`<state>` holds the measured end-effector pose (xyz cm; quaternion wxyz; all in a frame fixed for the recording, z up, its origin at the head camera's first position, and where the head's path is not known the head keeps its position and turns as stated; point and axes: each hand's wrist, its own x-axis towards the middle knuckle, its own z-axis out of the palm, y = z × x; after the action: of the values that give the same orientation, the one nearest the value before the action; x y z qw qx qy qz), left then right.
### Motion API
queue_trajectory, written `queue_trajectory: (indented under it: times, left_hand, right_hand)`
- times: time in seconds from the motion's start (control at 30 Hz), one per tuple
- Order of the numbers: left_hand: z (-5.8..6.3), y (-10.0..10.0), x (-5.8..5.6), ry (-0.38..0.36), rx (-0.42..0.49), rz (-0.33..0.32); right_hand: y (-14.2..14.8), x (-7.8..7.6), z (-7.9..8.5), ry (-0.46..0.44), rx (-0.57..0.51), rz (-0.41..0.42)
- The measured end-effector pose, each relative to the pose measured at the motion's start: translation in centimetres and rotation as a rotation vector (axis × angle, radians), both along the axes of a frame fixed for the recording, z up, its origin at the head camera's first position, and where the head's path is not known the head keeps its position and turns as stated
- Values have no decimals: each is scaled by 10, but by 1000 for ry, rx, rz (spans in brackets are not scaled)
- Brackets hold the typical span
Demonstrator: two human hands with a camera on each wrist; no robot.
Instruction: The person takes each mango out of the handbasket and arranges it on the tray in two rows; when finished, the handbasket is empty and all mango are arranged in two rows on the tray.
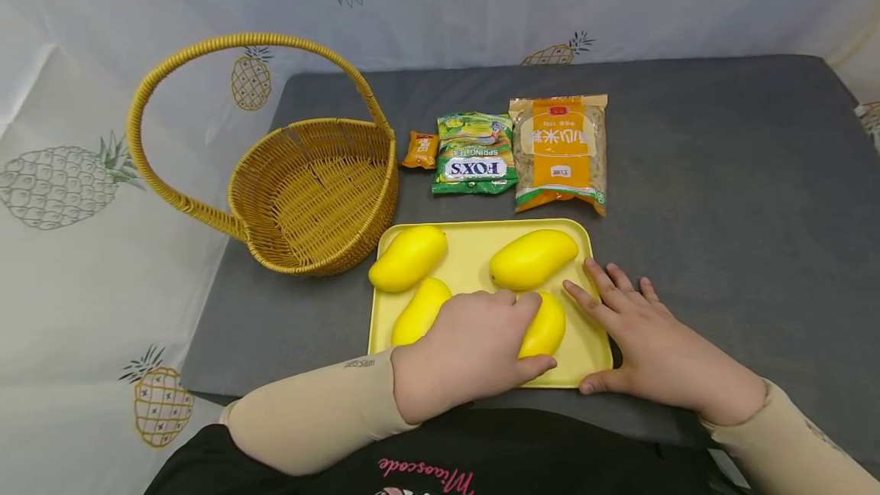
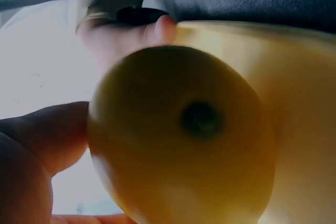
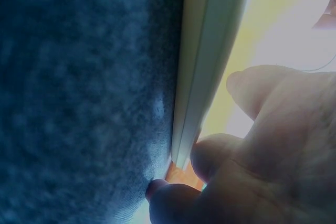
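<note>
A yellow tray (image 1: 474,250) bears several yellow mangoes. My left hand (image 1: 474,342) reaches across it and grips the front right mango (image 1: 545,327), thumb along its near side. In the left wrist view that mango (image 2: 178,140) fills the middle, its dark stem spot facing the camera. My right hand (image 1: 653,350) is spread at the tray's right edge, fingertips over the rim and thumb near the front corner. Behind the gripped mango lies another mango (image 1: 534,258). On the tray's left side are a back mango (image 1: 409,257) and a front mango (image 1: 421,313), partly covered by my left hand.
A wicker basket (image 1: 241,224) with a tall handle stands left of the tray. Behind the tray lie a small orange packet (image 1: 421,150), a green FOX'S candy bag (image 1: 476,153) and a larger orange-and-clear bag (image 1: 560,151). A grey cloth (image 1: 722,197) covers the table.
</note>
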<state>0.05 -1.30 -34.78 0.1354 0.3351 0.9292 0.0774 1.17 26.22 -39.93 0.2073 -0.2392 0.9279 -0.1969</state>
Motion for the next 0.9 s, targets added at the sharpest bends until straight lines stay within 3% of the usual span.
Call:
queue_trajectory:
  times: [0.53,0.9]
  left_hand:
    - [-8,10,1,251,-32,-62]
    - [-3,7,2,208,-58,-43]
  right_hand:
    - [1,5,1,10,-10,-4]
    - [0,6,1,0,-17,0]
